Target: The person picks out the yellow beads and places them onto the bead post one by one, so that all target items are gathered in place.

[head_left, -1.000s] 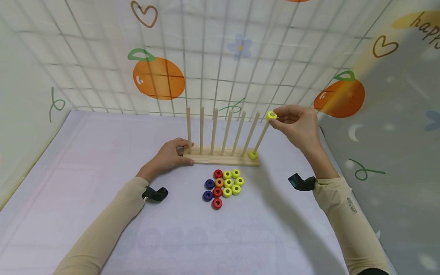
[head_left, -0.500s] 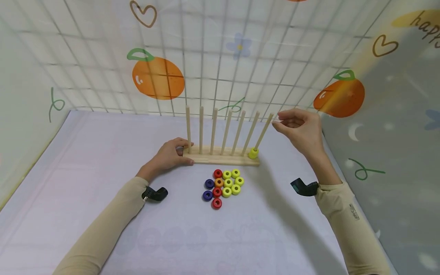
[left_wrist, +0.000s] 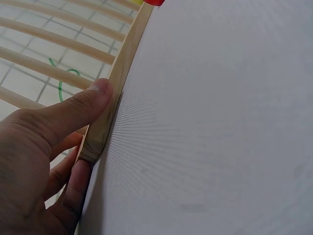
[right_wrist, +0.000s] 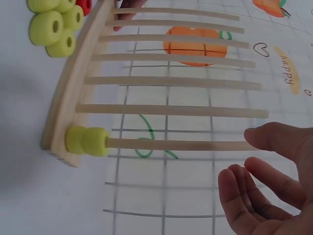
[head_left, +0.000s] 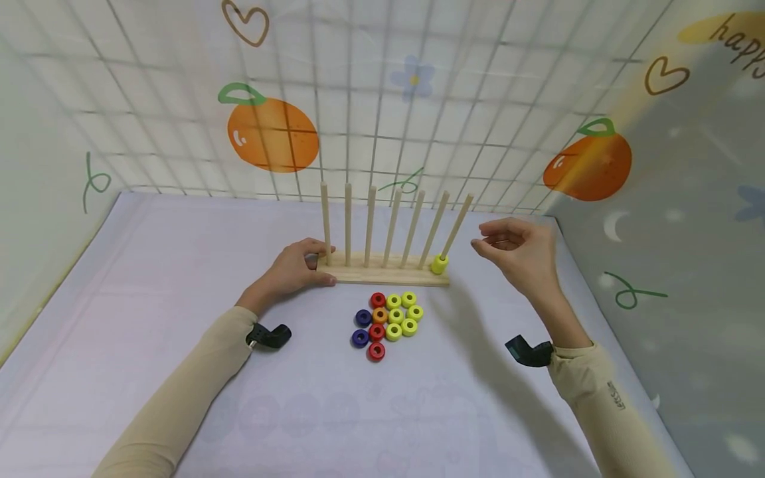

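A wooden peg rack [head_left: 382, 276] with several upright pegs stands on the table. My left hand [head_left: 293, 269] grips its left end, thumb on the front edge and fingers behind; the left wrist view shows the thumb on the base [left_wrist: 105, 117]. Two yellow beads [head_left: 439, 265] are stacked at the foot of the rightmost peg [head_left: 457, 224]. Just right of that peg hangs my right hand [head_left: 522, 255], fingers loosely bent and holding nothing. In front of the rack lie loose yellow beads [head_left: 396, 316], red beads [head_left: 376, 332], one orange bead [head_left: 380, 315] and two dark blue beads [head_left: 360, 338].
A white cloth [head_left: 197, 279] covers the table. Behind the rack rises a grid-patterned curtain [head_left: 370, 86] printed with oranges, and a grey curtain [head_left: 687, 232] hangs along the right side.
The right hand let go of a yellow bead at the peg's top, and the bead dropped onto the one below. That hand then moved right and down. The left hand stayed put.
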Demonstrator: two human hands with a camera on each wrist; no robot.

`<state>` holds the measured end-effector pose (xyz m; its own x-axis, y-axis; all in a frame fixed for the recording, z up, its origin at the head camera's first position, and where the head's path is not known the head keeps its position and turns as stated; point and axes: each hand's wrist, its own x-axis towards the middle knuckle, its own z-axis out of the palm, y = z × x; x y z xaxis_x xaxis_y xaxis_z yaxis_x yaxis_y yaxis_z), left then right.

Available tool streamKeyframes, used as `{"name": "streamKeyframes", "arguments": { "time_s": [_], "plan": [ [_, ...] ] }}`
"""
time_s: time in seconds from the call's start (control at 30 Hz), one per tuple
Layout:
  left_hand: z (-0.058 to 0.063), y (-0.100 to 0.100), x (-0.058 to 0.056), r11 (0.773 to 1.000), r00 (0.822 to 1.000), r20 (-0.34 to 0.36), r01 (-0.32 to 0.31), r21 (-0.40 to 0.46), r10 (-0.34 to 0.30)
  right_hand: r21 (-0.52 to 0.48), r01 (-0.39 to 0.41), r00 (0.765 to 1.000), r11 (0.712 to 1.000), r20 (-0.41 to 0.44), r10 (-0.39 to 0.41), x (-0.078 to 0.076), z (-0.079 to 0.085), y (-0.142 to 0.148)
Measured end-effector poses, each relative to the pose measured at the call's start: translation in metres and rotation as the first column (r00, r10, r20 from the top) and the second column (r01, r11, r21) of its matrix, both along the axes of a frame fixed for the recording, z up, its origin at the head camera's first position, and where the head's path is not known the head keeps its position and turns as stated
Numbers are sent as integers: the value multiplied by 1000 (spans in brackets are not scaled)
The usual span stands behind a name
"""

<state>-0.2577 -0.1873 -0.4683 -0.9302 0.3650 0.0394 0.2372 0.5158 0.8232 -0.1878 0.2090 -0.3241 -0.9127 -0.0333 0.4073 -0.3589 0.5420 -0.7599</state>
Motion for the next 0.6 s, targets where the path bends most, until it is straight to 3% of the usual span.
{"name": "streamKeyframes", "arguments": {
  "time_s": [0.23,0.6],
  "plan": [
    [0,0,0,1000,1000,1,1,2,-1,2,-26,999,1000,46,26,3,-29,7],
    [2,0,1,1000,1000,-2,1,-4,-1,6,-49,987,999,152,48,17,-61,2]
  ]
}}
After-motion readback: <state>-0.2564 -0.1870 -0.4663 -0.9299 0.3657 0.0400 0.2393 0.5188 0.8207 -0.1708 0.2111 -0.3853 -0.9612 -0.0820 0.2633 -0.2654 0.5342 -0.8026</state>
